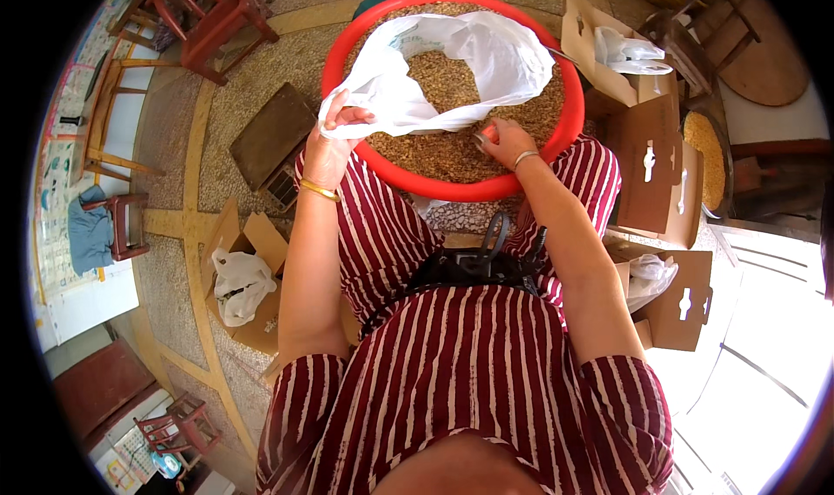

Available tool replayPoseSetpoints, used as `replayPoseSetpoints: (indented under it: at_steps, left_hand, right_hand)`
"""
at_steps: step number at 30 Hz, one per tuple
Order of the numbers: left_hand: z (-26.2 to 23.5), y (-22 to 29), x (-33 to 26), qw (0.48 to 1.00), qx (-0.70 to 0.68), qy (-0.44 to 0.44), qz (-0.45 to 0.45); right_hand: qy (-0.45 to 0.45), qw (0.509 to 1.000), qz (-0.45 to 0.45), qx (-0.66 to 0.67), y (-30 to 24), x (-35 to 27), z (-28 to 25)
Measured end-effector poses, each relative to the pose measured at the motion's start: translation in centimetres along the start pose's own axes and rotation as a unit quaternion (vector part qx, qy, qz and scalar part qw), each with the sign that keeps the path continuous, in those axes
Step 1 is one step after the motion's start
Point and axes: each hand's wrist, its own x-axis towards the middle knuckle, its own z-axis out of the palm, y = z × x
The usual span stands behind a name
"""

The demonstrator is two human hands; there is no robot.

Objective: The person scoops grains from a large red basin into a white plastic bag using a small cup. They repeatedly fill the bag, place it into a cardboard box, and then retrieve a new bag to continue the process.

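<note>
A red basin (347,39) full of brown grain (408,152) sits before my knees. Over the grain lies a white plastic bag (512,56), its mouth spread wide and more grain showing inside it. My left hand (334,128) pinches the bag's near left edge at the basin's rim. Low over the grain at the right, my right hand (510,143) is closed round a small red and grey object (487,135). The hand covers most of that object, so its kind cannot be made out.
Cardboard boxes (643,165) stand to the right; one holds white plastic bags (627,52). At the left is another box (269,239) with a white bag (243,287). A tray of yellow grain (704,161) lies far right, and a red wooden chair (208,17) stands far left.
</note>
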Motion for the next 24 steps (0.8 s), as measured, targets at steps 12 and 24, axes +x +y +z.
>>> replayPoseSetpoints:
  at_steps: [12,24]
  left_hand:
    - [0.0,0.3,0.4,1.000,0.014,0.009,-0.009]
    - [-0.1,0.2,0.1,1.000,-0.012,0.026,-0.011]
  right_hand:
    - [-0.093,0.990,-0.053,0.089,0.1,0.4,1.9]
    - [-0.221,0.820,0.153,0.506,-1.0,-3.0,-5.0]
